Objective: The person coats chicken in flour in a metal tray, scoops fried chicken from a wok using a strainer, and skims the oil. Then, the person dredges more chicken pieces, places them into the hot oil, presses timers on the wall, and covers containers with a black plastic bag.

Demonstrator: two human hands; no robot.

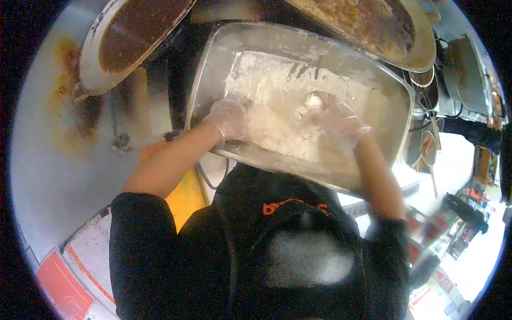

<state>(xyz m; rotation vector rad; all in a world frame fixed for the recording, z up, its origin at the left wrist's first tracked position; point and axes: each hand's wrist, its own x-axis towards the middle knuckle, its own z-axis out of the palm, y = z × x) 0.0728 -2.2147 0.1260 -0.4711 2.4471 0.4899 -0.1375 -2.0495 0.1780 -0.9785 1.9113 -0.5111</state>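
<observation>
Right hand (336, 115) cups a rounded lump (314, 102) in pale powder (282, 124); how the left hand (228, 116) grips is unclear.

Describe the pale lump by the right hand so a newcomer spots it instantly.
Find the big metal tub holding whitish powder. The gloved right hand reaches into it, with the pale lump at the edge facing the left hand. Small and bright, it stands out from the duller powder around it.

Single head-worn view; faces forward, down; metal tub (298, 41) near
</observation>
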